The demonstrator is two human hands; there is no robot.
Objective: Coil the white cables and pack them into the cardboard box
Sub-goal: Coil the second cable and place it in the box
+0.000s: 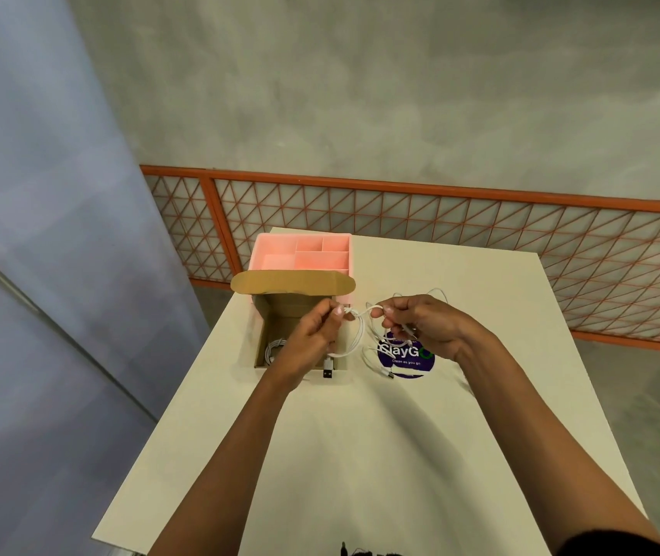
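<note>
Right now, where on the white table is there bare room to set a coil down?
Bare: the white table's near half, from the open brown cardboard box to the near edge, and the far strip right of the pink plastic organiser. Crowded: loose white cables around the round purple sticker.

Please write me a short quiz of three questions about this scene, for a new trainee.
1. True or false: the cardboard box already holds a coiled white cable.
2. What stands behind the box? A) pink organiser tray B) blue bin C) metal rack
3. Fill in: the left hand and the right hand both pinch a white ____.
Key: 1 true; 2 A; 3 cable.
</note>
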